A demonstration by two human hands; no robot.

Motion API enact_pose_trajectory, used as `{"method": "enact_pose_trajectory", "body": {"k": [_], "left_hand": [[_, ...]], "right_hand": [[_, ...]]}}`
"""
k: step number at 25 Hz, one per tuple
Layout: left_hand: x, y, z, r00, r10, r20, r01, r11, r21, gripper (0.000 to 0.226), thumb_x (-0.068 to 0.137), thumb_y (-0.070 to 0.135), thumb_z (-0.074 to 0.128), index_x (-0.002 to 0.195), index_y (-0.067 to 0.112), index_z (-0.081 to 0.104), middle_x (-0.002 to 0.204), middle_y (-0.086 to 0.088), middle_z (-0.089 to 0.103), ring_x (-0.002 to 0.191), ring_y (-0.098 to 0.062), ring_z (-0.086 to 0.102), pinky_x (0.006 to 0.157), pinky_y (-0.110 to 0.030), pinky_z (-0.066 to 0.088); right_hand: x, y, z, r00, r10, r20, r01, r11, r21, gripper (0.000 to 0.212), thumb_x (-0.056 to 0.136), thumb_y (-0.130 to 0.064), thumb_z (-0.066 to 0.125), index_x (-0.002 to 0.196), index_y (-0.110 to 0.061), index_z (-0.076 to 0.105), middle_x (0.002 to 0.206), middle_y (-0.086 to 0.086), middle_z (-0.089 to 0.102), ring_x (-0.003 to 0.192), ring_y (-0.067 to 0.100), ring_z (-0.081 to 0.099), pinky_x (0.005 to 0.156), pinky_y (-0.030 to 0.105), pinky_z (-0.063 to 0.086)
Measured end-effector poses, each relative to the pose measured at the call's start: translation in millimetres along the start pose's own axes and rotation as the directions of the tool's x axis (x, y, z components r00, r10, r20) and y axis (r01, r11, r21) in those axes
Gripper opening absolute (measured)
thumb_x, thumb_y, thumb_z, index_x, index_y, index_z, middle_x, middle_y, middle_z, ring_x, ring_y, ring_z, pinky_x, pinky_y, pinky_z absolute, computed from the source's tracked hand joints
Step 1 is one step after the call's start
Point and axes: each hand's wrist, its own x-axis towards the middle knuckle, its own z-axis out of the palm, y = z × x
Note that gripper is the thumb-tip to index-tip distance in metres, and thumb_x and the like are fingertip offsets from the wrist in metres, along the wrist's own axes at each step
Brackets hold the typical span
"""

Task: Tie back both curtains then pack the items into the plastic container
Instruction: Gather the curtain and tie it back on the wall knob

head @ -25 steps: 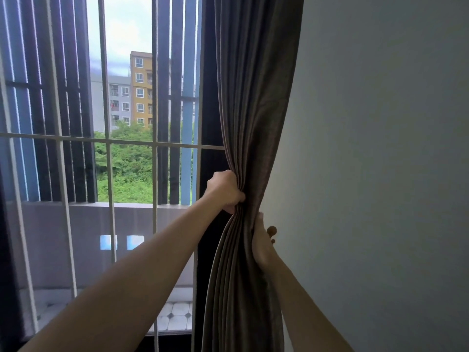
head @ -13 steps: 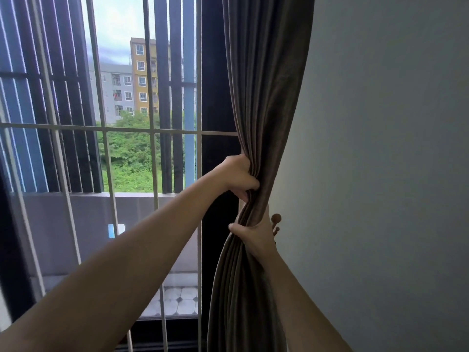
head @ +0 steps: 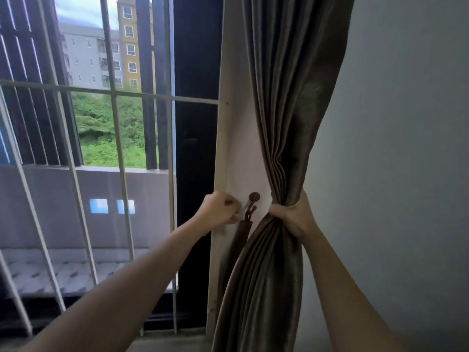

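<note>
Your right hand (head: 291,214) grips the curtain (head: 286,97) just right of the wall hook (head: 254,196), fingers wrapped tight round the gathered folds at hook height. The cloth fans out above and below that grip. Your left hand (head: 220,209), just left of the hook, is curled and pinches a pale loop (head: 244,207) that runs to the hook. The dark tieback (head: 242,232) hangs straight down beneath the hook. The window bars (head: 119,148) stand well left of the hook.
</note>
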Motion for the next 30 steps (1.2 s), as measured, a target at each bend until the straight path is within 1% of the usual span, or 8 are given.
{"method": "enact_pose_trajectory", "body": {"k": [3, 6, 11, 16, 18, 23, 27, 30], "left_hand": [[19, -35, 36, 0.992, -0.122, 0.04, 0.107, 0.958, 0.267, 0.042, 0.088, 0.03, 0.061, 0.121, 0.005, 0.056, 0.108, -0.006, 0.059, 0.096, -0.02, 0.061, 0.077, -0.026, 0.048], [36, -49, 66, 0.983, -0.177, 0.056, 0.134, 0.885, 0.445, 0.041, 0.09, 0.033, 0.056, 0.119, 0.005, 0.053, 0.113, -0.01, 0.059, 0.096, -0.022, 0.057, 0.076, -0.028, 0.045], [52, -67, 88, 0.977, -0.211, 0.019, 0.195, 0.933, 0.304, 0.032, 0.092, 0.031, 0.052, 0.111, 0.006, 0.054, 0.11, -0.012, 0.064, 0.098, -0.029, 0.061, 0.084, -0.035, 0.051], [26, -72, 40, 0.978, -0.103, 0.18, 0.072, 0.982, 0.175, 0.021, 0.097, 0.031, 0.046, 0.109, 0.016, 0.054, 0.101, -0.004, 0.062, 0.091, -0.019, 0.06, 0.071, -0.026, 0.047], [17, -68, 5, 0.981, -0.034, 0.19, -0.016, 0.966, 0.258, 0.018, 0.093, 0.037, 0.052, 0.094, 0.022, 0.062, 0.086, 0.003, 0.064, 0.078, -0.012, 0.062, 0.061, -0.02, 0.045], [12, -41, -76, 0.966, 0.055, 0.254, -0.2, 0.782, 0.591, 0.032, 0.084, 0.042, 0.064, 0.06, 0.022, 0.057, 0.057, 0.007, 0.051, 0.051, -0.007, 0.046, 0.05, -0.018, 0.035], [16, -6, -117, 0.958, 0.117, 0.262, -0.274, 0.64, 0.718, 0.038, 0.086, 0.044, 0.061, 0.057, 0.019, 0.058, 0.053, 0.004, 0.049, 0.049, -0.007, 0.043, 0.048, -0.016, 0.031], [12, 19, -135, 0.958, 0.193, 0.214, -0.288, 0.64, 0.712, 0.044, 0.087, 0.046, 0.058, 0.061, 0.01, 0.063, 0.054, 0.0, 0.049, 0.05, -0.01, 0.042, 0.05, -0.02, 0.033]], "right_hand": [[4, 3, -13, 1.0, 0.013, 0.026, -0.013, 1.0, -0.002, 0.054, 0.049, -0.013, 0.07, 0.098, -0.002, 0.051, 0.076, 0.004, 0.057, 0.062, 0.004, 0.06, 0.055, 0.017, 0.048], [8, 6, -21, 0.999, 0.012, 0.031, -0.012, 1.0, -0.014, 0.056, 0.047, -0.024, 0.067, 0.097, -0.004, 0.051, 0.079, 0.007, 0.053, 0.067, 0.01, 0.057, 0.058, 0.018, 0.048], [17, 12, -29, 0.999, 0.028, 0.044, -0.026, 0.999, -0.038, 0.058, 0.048, -0.023, 0.068, 0.1, -0.003, 0.052, 0.082, 0.009, 0.053, 0.071, 0.017, 0.056, 0.06, 0.019, 0.049], [23, 18, -23, 0.996, 0.034, 0.078, -0.032, 0.999, -0.029, 0.055, 0.048, -0.02, 0.067, 0.098, 0.0, 0.053, 0.08, 0.01, 0.052, 0.069, 0.016, 0.056, 0.059, 0.023, 0.049], [25, 19, -18, 0.994, 0.039, 0.105, -0.038, 0.999, -0.015, 0.049, 0.051, -0.013, 0.068, 0.097, -0.001, 0.053, 0.079, 0.009, 0.053, 0.069, 0.011, 0.058, 0.06, 0.022, 0.049], [28, 21, 1, 0.991, 0.055, 0.124, -0.056, 0.998, 0.006, 0.049, 0.05, -0.012, 0.069, 0.095, 0.0, 0.054, 0.074, 0.003, 0.057, 0.068, 0.01, 0.06, 0.06, 0.022, 0.05], [32, 27, 17, 0.991, 0.082, 0.101, -0.083, 0.996, 0.013, 0.032, 0.052, -0.004, 0.068, 0.08, -0.004, 0.053, 0.068, -0.001, 0.058, 0.068, 0.017, 0.061, 0.062, 0.027, 0.051], [37, 33, 36, 0.99, 0.121, 0.07, -0.122, 0.993, 0.001, 0.053, 0.05, -0.016, 0.071, 0.099, -0.005, 0.052, 0.088, 0.009, 0.056, 0.085, 0.028, 0.059, 0.075, 0.037, 0.05]]}}
